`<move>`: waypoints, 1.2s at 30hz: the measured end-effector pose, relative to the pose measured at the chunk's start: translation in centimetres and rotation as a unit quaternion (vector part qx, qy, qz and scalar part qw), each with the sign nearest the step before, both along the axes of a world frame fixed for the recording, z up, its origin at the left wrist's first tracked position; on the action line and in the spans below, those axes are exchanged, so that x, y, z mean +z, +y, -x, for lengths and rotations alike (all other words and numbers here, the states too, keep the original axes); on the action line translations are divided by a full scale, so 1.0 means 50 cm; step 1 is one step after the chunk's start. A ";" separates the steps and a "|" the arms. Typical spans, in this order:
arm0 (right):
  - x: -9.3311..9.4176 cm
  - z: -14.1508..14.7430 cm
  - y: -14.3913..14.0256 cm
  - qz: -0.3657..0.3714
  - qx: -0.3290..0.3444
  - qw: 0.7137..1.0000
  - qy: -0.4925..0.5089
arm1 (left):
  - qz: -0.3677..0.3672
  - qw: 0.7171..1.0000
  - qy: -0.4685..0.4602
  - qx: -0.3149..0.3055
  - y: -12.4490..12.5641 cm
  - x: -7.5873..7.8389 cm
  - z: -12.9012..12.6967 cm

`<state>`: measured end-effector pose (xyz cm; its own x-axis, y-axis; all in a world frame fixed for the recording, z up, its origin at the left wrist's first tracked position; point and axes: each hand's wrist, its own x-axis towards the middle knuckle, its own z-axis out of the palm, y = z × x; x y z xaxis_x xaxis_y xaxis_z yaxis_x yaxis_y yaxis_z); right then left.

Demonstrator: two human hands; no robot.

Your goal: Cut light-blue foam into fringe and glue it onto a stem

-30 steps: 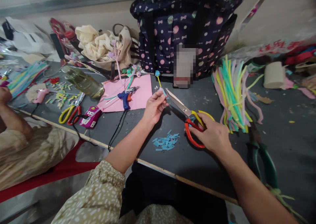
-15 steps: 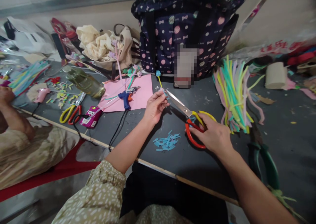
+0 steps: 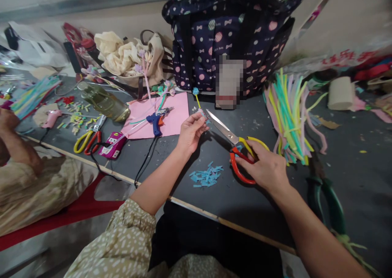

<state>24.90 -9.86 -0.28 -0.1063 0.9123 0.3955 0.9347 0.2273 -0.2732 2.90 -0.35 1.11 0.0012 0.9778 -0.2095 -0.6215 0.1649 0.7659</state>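
1. On the dark bench (image 3: 251, 122), your left hand (image 3: 192, 133) pinches a small bluish piece (image 3: 203, 115) between its fingertips; your right hand (image 3: 271, 163) grips the scissors (image 3: 225, 131), their tips just beside it.
2. Around you lie blue cuttings (image 3: 207, 175), a glue gun (image 3: 157, 123) on pink paper (image 3: 177, 120) and bundled strips (image 3: 289, 122); the patterned bag (image 3: 225, 32) closes off the back.
3. Since a second ago, hands and scissors barely shift.

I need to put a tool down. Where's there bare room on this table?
The dark grey tabletop looks mostly bare right of the long green-handled tool, and between the heap of small light-blue clippings and the right forearm. It's crowded on the left: pink sheet bearing a dark-blue glue gun, clear greenish bottle.
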 end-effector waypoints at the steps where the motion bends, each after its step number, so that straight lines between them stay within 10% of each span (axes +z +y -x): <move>1: 0.000 0.000 0.000 0.000 0.001 1.000 0.002 | -0.003 1.000 0.000 0.001 0.000 0.001 0.000; 36: -0.012 -0.007 0.000 0.016 0.035 0.999 0.025 | -0.004 1.000 0.025 -0.012 -0.009 -0.003 -0.005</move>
<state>25.23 -9.88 -0.86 -0.1502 0.9160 0.3720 0.9017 0.2812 -0.3284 3.17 -0.80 0.98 0.0143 0.9794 -0.2012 -0.5790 0.1722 0.7970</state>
